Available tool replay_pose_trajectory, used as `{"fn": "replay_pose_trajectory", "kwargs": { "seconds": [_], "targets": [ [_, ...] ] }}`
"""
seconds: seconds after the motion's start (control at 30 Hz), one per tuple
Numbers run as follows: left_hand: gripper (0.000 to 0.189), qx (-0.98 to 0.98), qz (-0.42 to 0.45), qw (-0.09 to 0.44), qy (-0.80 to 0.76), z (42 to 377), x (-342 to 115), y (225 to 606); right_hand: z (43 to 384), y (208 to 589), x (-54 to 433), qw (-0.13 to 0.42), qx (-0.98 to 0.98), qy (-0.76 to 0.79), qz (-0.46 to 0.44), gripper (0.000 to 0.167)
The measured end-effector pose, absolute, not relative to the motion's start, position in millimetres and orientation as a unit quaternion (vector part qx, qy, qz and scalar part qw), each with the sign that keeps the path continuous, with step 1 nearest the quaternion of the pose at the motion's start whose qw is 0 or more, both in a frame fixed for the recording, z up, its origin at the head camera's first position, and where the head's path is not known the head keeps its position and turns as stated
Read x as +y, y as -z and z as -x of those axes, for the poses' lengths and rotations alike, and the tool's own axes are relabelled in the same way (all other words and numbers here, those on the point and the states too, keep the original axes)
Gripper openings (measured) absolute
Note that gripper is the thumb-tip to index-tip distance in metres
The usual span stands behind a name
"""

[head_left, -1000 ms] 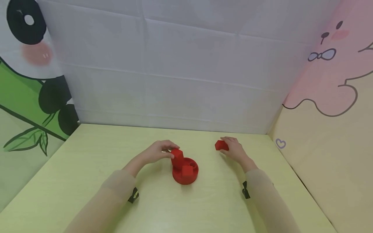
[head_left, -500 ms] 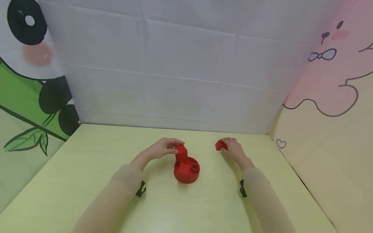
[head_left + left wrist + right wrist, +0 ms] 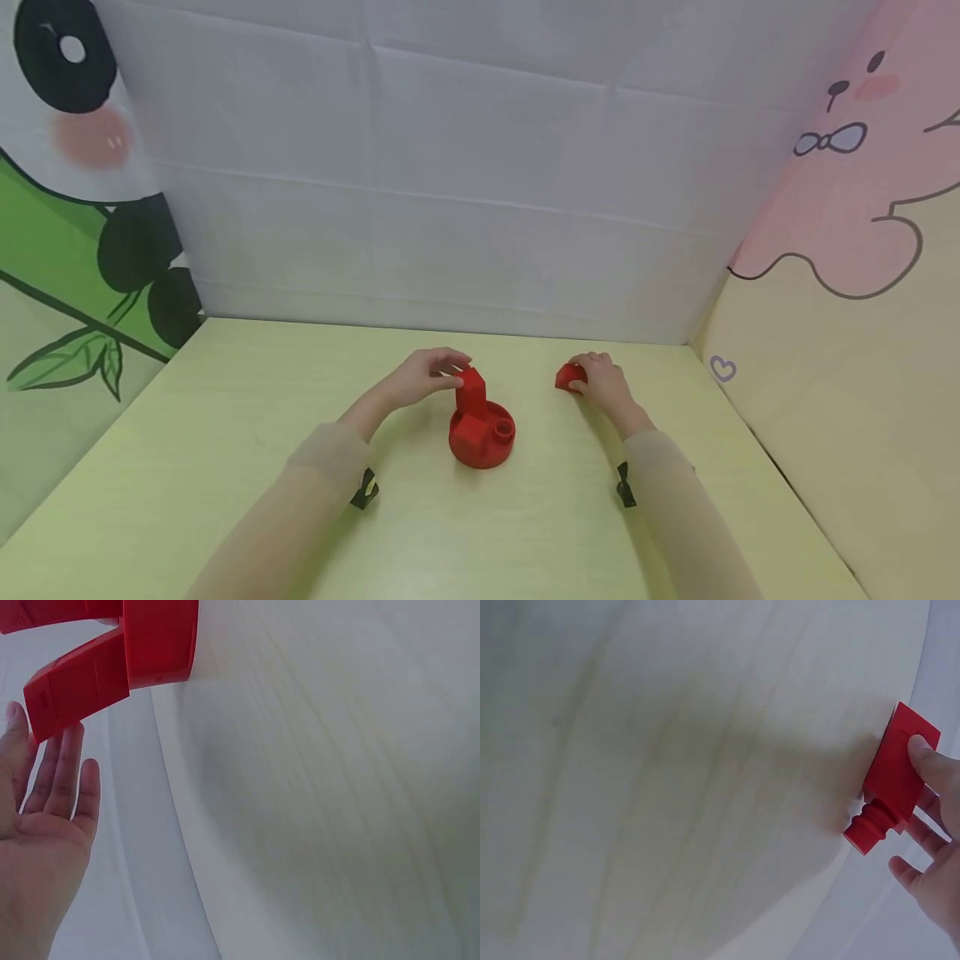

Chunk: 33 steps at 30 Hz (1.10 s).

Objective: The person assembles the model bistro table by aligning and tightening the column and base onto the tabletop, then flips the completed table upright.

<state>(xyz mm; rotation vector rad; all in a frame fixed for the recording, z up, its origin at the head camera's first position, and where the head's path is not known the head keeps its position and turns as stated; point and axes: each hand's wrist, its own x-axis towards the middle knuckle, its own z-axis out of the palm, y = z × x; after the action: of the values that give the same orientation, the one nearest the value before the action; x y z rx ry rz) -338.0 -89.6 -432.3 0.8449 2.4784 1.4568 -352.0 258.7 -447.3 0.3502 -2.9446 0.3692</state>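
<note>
In the head view, a round red base point(image 3: 483, 454) rests on the table with two red blocks rising from it and an open socket point(image 3: 503, 429) on its right side. My left hand point(image 3: 425, 377) pinches the taller back block point(image 3: 472, 393) near its top, thumb on the near side. The left wrist view shows that block point(image 3: 79, 686) slanting out from the base point(image 3: 161, 641). The front block point(image 3: 472, 432) is untouched. Right of the base, my right hand point(image 3: 604, 385) grips another red block point(image 3: 900, 761), which has a ribbed peg point(image 3: 870, 825) at one end.
The pale wooden table point(image 3: 525, 533) reaches back to a white cloth wall point(image 3: 480, 183). Printed cartoon panels stand at both sides, a panda point(image 3: 82, 192) on the left and a pink animal point(image 3: 847, 208) on the right.
My left hand has moved right and slightly away with the back block. The base has turned, so its socket now shows on the right. My right hand has barely shifted, its block tilting slightly.
</note>
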Motion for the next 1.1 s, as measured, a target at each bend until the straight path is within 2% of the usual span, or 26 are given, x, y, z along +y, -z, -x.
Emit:
{"fn": "replay_pose_trajectory", "kwargs": {
  "seconds": [0.3, 0.47, 0.6, 0.83, 1.1],
  "targets": [
    [0.048, 0.868, -0.213, -0.038, -0.446, 299, -84, 424, 346, 432, 258, 0.091, -0.969, -0.193, -0.127, 0.044],
    [0.053, 0.873, -0.185, -0.069, -0.447, 275, -80, 418, 339, 418, 254, 0.1, -0.949, -0.267, -0.133, 0.044],
    [0.056, 0.874, -0.161, -0.066, -0.454, 261, -76, 417, 331, 405, 247, 0.092, -0.938, -0.308, -0.127, 0.047],
    [0.065, 0.866, -0.127, -0.049, -0.482, 238, -67, 420, 317, 388, 235, 0.125, -0.927, -0.326, -0.141, 0.045],
    [0.061, 0.864, -0.118, -0.03, -0.488, 219, -57, 427, 296, 376, 220, 0.13, -0.898, -0.4, -0.131, 0.044]
  ]
}}
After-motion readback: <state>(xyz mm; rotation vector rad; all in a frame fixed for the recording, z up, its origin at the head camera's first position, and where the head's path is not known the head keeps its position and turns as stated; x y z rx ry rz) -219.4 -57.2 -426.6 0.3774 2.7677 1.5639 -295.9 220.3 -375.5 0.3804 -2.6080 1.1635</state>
